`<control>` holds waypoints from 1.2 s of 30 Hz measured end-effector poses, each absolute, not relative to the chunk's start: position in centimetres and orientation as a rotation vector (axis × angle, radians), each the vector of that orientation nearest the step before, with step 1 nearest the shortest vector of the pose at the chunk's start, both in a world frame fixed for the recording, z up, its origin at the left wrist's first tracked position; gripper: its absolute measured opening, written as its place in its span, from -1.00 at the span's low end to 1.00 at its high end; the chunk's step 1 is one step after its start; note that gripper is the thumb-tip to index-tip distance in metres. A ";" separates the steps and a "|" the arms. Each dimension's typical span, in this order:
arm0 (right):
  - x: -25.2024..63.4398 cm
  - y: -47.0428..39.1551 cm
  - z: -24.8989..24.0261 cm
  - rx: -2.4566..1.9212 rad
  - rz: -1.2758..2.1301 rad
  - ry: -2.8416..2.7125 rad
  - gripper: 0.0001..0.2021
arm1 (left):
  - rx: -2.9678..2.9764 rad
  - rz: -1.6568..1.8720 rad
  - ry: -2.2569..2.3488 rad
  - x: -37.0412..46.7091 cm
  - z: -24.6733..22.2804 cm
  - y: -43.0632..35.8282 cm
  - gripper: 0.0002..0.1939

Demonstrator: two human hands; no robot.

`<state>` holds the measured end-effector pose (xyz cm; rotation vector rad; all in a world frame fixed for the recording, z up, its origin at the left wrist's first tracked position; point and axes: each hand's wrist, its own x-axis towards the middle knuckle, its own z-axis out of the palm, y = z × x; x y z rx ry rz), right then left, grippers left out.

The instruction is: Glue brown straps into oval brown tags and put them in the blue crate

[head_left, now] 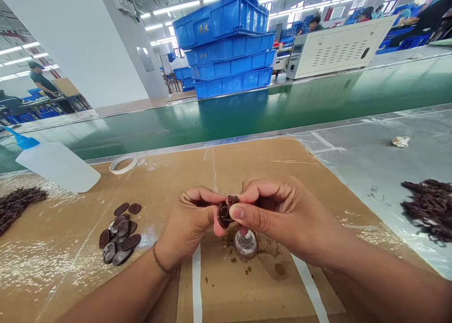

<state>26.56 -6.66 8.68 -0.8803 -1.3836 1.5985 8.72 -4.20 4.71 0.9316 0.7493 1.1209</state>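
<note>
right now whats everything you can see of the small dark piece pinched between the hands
The small dark piece is a brown, flattish oval, slightly glossy, much like the loose ovals piled to the left. It is held above the cardboard, pinched between the left hand and the right hand, tilted on edge. A smaller dark bit sits at its top. Fingers hide much of it; material cannot be told.

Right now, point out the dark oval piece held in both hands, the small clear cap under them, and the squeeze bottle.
dark oval piece (223, 214), head view, its exposed face.
small clear cap (246, 243), head view, its top.
squeeze bottle (58, 165), head view, white body.
</note>
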 end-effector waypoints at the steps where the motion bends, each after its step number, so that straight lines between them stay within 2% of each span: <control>1: 26.6 -6.6 8.7 -0.878 1.605 -1.383 -0.72 | 0.934 1.119 0.739 8.7 4.7 -4.2 -0.81; 12: 26.6 -6.6 8.5 -0.879 1.552 -1.402 -0.77 | 0.956 1.123 0.688 8.8 4.7 -4.0 -0.82; 21: 26.5 -6.8 8.7 -0.886 1.558 -1.417 -0.69 | 0.930 1.116 0.694 8.8 4.8 -4.1 -0.82; 36: 26.6 -6.8 8.3 -0.833 1.517 -1.412 -0.77 | 0.947 1.079 0.670 8.7 5.0 -4.3 -0.83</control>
